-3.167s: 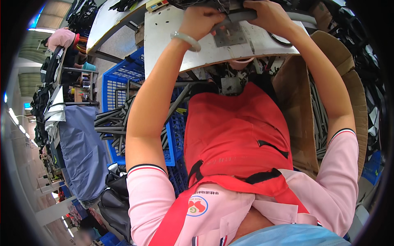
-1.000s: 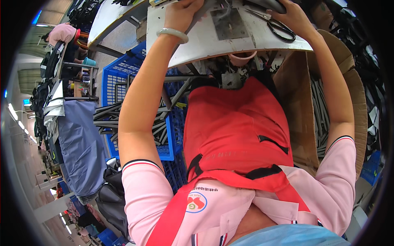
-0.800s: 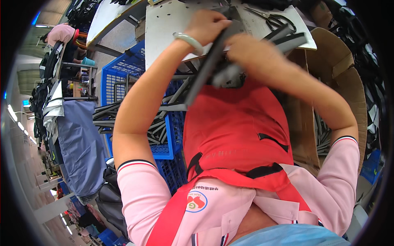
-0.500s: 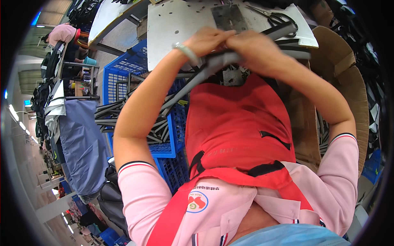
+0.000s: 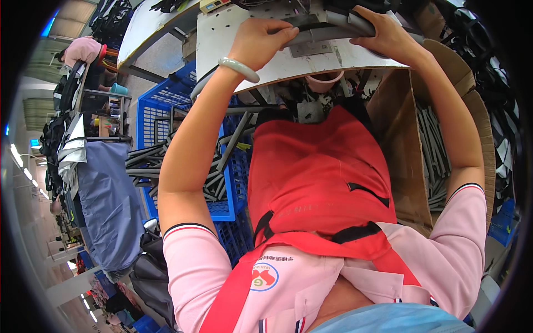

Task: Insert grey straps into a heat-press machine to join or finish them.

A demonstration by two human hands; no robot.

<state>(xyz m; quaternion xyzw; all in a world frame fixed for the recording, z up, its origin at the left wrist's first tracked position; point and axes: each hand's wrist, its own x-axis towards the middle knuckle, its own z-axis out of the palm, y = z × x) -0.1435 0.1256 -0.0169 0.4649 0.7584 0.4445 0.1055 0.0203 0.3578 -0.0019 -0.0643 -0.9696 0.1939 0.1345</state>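
In the head view, the left hand pinches a grey strip between thumb and fingertips, while the right hand grasps it farther along, thumb below and fingers over the top. The strip bows between the two hands above the white table, in front of the metal plate and near the dark machine at the upper edge; whether it touches the plate I cannot tell. This piece seems to be mid-work, as both hands have hold of it and it is not laid aside. A loose heap of similar strips lies in the blue crate, and another batch sits in the cardboard box. Which of these are finished and which remain cannot be told.
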